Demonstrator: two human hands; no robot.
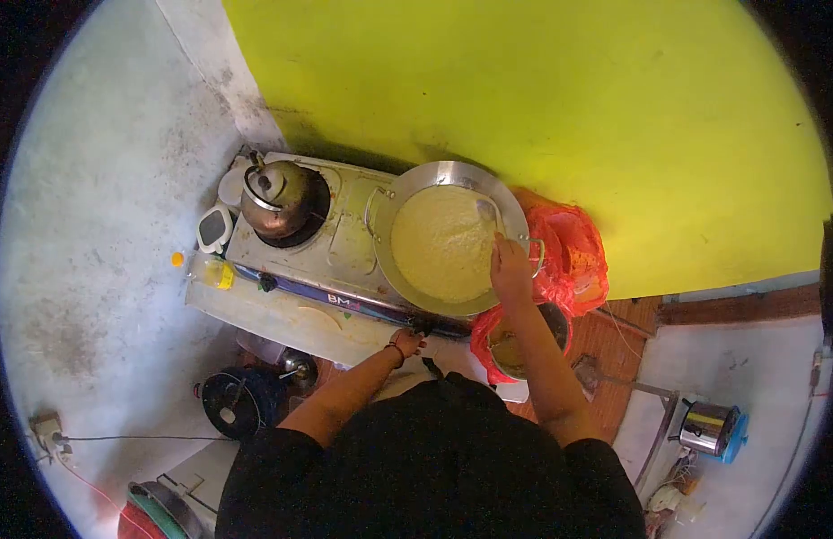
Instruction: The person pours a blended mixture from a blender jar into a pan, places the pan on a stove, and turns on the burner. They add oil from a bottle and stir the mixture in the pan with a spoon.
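A wide steel wok point(414, 187) full of pale yellow liquid sits on the right burner of a two-burner gas stove point(344, 242). My right hand point(511, 267) is over the wok's right rim, closed on the handle of a metal ladle point(488, 216) that dips into the liquid. My left hand point(405, 342) rests at the stove's front edge, fingers on the right burner knob point(422, 327). A steel kettle point(274, 196) stands on the left burner.
A red plastic bag point(573, 256) lies right of the wok, with a pot point(515, 346) below it. A small bottle point(214, 271) and a white container point(214, 228) sit left of the stove. A yellow wall rises behind. An electric cooker point(711, 428) stands at lower right.
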